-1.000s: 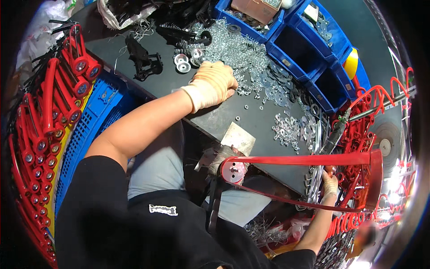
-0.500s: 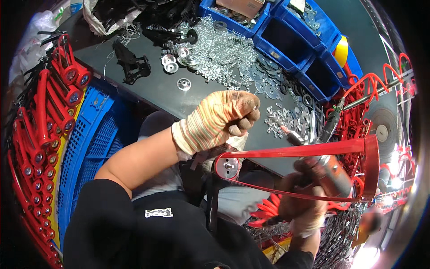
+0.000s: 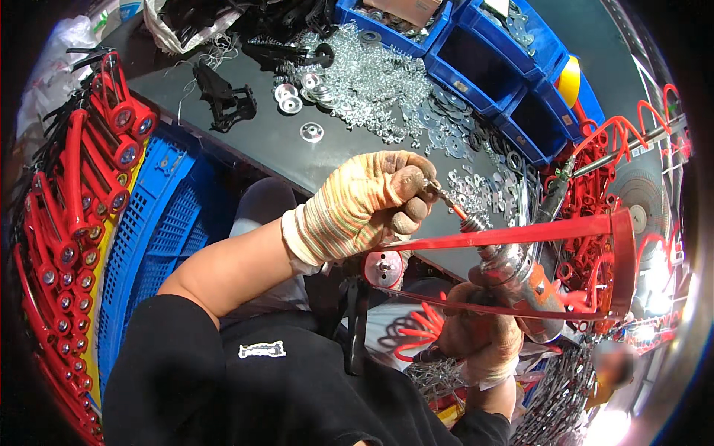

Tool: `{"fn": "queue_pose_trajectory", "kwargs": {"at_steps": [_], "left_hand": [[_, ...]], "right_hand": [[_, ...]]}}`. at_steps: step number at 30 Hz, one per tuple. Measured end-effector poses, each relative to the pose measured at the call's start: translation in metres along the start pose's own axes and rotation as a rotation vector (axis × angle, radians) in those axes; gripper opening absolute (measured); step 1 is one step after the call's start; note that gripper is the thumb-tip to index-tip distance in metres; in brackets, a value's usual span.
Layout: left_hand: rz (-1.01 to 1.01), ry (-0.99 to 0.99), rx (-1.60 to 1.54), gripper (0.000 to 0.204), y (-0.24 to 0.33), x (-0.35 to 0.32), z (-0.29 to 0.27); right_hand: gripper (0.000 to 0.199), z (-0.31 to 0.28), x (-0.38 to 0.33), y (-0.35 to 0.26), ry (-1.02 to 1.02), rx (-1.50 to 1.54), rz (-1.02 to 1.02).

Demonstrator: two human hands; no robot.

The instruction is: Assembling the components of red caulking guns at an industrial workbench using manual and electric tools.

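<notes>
My left hand (image 3: 372,204), in a striped work glove, pinches a small metal screw (image 3: 435,189) at its fingertips, just over the tip of a power screwdriver. My right hand (image 3: 483,338), also gloved, grips the silver body of that power screwdriver (image 3: 517,279), which points up and left. A red metal frame (image 3: 520,234) runs across in front of me, between the two hands, with a round bearing hub (image 3: 383,267) at its left end.
The dark workbench (image 3: 260,141) carries a heap of silver washers and nuts (image 3: 387,82), some round bearings (image 3: 297,93) and black brackets (image 3: 223,93). Blue bins (image 3: 491,67) line the far edge. Red frames (image 3: 82,193) stack on a blue crate (image 3: 156,230) at left.
My left hand has come back from the pile of hardware on the bench and now holds a screw at the driver tip. My right hand has raised the screwdriver up to the red frame.
</notes>
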State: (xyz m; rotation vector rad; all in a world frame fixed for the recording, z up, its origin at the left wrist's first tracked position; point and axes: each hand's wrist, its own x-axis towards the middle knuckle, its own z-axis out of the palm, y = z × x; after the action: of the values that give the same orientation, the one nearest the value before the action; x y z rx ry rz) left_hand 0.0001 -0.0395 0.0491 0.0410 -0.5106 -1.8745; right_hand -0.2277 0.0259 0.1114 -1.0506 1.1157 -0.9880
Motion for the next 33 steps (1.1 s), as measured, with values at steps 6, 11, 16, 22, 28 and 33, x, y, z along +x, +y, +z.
{"fn": "queue_pose_trajectory", "kwargs": {"at_steps": [6,11,16,22,28,33], "left_hand": [[-0.020,0.264,0.357,0.025,0.005,-0.004,0.019],[-0.149,0.056,0.280,0.055,0.001,0.010,0.001],[0.485,0.293,1.150,0.080,-0.015,-0.037,-0.042],[0.779,-0.024,1.441,0.038,-0.042,-0.052,-0.043],[0.731,-0.162,1.731,0.032,-0.036,-0.053,-0.044],[0.792,-0.202,1.852,0.033,-0.034,-0.052,-0.048]], "right_hand": [[0.072,-0.009,0.002,-0.008,-0.133,-0.132,-0.060],[0.049,-0.014,0.002,-0.011,0.014,0.592,0.468],[0.072,-0.076,-0.004,0.019,0.213,-0.200,0.187],[0.071,-0.070,0.003,0.003,0.026,-0.541,0.209],[0.070,-0.050,0.012,-0.028,-0.185,-0.874,0.190],[0.069,-0.018,0.008,-0.037,-0.162,-0.710,0.125]]}}
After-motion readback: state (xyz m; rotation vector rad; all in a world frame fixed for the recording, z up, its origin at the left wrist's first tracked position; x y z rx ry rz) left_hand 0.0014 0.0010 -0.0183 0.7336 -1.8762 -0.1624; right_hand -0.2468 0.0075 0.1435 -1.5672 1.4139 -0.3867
